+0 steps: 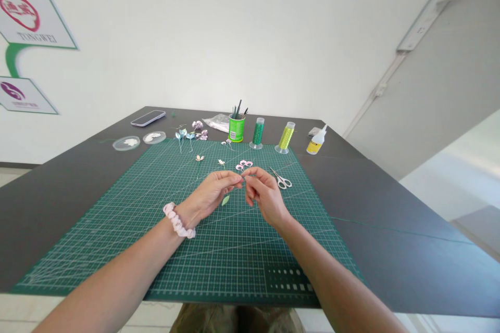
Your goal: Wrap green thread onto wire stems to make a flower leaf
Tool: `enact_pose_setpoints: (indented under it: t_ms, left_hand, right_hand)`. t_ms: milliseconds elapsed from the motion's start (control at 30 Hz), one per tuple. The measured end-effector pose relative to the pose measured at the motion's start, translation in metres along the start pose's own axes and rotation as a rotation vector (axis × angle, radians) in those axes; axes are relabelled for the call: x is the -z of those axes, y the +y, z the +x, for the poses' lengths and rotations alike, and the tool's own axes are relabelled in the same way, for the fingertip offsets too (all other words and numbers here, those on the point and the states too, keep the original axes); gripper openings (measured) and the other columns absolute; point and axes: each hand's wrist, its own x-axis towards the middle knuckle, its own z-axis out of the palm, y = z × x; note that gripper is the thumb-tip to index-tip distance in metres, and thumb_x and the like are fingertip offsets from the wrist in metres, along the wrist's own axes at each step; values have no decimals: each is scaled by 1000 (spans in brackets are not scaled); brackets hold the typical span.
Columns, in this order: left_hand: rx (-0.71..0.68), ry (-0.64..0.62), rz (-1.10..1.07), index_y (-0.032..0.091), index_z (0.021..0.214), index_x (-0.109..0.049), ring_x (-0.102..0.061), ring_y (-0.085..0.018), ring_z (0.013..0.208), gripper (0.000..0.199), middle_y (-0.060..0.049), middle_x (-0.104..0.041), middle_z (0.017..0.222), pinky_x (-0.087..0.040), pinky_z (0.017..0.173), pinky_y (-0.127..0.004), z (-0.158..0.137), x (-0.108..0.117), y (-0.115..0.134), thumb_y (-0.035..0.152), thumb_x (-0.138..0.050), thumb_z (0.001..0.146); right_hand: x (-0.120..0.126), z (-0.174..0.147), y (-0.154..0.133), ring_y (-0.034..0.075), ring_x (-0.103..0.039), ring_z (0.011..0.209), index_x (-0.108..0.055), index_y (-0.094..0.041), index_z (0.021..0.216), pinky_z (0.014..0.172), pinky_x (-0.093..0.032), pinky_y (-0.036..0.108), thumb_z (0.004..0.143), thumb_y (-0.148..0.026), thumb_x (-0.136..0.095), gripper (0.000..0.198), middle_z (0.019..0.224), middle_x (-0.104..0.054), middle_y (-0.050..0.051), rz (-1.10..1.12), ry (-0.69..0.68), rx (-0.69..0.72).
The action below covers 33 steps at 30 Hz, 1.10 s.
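Note:
Over the middle of the green cutting mat (117, 229), my left hand (211, 193) and my right hand (263, 192) meet fingertip to fingertip. Together they pinch a thin wire stem topped by small pink flower petals (244, 164). A pale green leaf (225, 200) hangs from the stem just below my left fingers. A pink scrunchie (178, 220) sits on my left wrist. Small scissors (282, 180) lie on the mat just right of my right hand.
Finished small flowers (191, 132) lie at the mat's far edge. Behind them stand a green cup of tools (236, 127), two green spools (258, 132), a glue bottle (316, 140), a phone (148, 118) and two clear dishes (126, 143). The dark table (390, 218) ends at the right.

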Motion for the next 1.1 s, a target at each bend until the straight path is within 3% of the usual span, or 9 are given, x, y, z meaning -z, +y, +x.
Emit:
enact_pose_setpoints:
  t_ms: [200, 533, 1100]
  left_hand:
    - [-30, 33, 68, 17, 58, -67, -48, -13, 63, 19, -1, -60, 61, -39, 69, -28, 0, -1, -2, 33, -75, 62]
    - [-87, 59, 123, 17, 57, -66, -50, -14, 69, 19, 0, -61, 63, -36, 77, -30, 0, -1, -5, 33, -73, 66]
    - [-130, 123, 185, 18, 56, -62, -50, -15, 67, 22, 1, -58, 60, -38, 77, -32, -1, -3, -5, 35, -72, 65]
  right_hand:
    - [0, 1, 1, 5, -36, 32, -56, -19, 70, 34, -33, 18, 76, -34, -68, 20, 41, -44, -11, -68, 10, 40]
    - [0, 1, 0, 5, -37, 32, -57, -18, 69, 34, -33, 18, 75, -33, -67, 18, 41, -45, -10, -97, 30, 69]
    - [0, 2, 1, 6, -36, 32, -58, -19, 70, 34, -32, 19, 75, -32, -66, 16, 40, -45, -10, -116, 34, 71]
